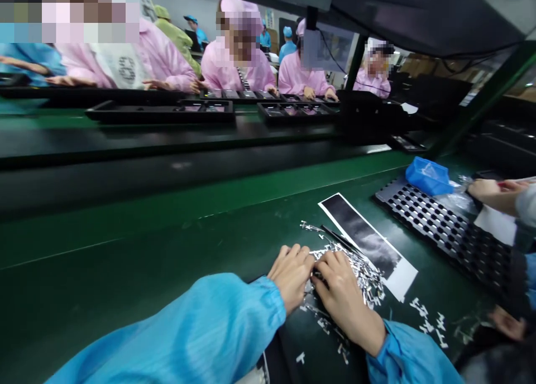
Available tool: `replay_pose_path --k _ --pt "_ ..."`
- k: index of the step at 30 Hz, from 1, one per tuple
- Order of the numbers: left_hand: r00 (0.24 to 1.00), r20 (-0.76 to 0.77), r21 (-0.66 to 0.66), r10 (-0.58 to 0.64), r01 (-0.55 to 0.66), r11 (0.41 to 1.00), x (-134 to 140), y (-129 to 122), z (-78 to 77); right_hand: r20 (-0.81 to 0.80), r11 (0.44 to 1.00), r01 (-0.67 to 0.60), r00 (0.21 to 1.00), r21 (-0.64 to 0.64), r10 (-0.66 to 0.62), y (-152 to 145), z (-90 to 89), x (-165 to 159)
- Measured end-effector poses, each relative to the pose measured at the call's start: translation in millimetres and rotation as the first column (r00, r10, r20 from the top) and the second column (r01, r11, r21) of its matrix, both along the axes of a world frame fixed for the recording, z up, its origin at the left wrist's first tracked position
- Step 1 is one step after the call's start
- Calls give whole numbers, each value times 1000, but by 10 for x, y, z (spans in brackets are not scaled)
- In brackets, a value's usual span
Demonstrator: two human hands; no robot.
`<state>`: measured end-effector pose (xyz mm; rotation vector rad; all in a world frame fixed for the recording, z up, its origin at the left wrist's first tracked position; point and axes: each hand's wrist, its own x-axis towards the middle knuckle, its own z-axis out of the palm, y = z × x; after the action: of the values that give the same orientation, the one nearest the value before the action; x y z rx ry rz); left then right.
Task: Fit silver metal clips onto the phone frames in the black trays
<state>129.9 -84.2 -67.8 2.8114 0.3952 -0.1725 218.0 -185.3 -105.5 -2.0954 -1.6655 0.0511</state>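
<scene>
My left hand (293, 275) and my right hand (341, 300) meet over the near part of the green bench, fingers curled and tips close together. Whatever lies between the fingertips is hidden by the fingers. Around and beyond them spreads a pile of small silver T-shaped parts (371, 281), some lying under and beside my right hand. A thin dark tool (341, 239), perhaps tweezers, rests along the pile's far side. Just past it lies a white sheet with a dark strip (362, 236) on it.
At right are a black slotted tray (444, 222), a blue bin (427, 174) and a co-worker's hand (486, 191). Loose silver parts (431, 320) lie nearer me. Black trays (163, 111) stand on the line opposite, where several people in pink sit. A green post (481, 99) slants at right.
</scene>
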Motion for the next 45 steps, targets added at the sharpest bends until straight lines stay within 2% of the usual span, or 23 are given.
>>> replay_pose_path --k 7,16,23,30,35,41,45 --pt "999 -33 -25 11 -12 1000 -50 24 6 60 1000 11 998 5 -12 25 -17 -52" --pt "998 -50 -50 38 -40 998 -5 44 -7 39 998 65 997 24 -66 25 -47 -76" --pt "999 31 61 26 -27 998 -48 12 -53 72 997 75 994 32 -77 22 -35 -92" --pt "999 22 97 24 -26 995 -69 23 -76 188 998 17 982 55 -27 21 -3 -128" --pt "1000 -3 157 26 -25 987 -106 24 -76 226 998 20 974 56 -32 29 -8 -127" --pt "998 57 150 25 -33 988 -143 60 -213 224 997 42 973 57 -54 37 -19 -128" --pt "993 122 119 8 -23 993 -161 46 -213 217 997 51 974 59 -63 41 -3 -126"
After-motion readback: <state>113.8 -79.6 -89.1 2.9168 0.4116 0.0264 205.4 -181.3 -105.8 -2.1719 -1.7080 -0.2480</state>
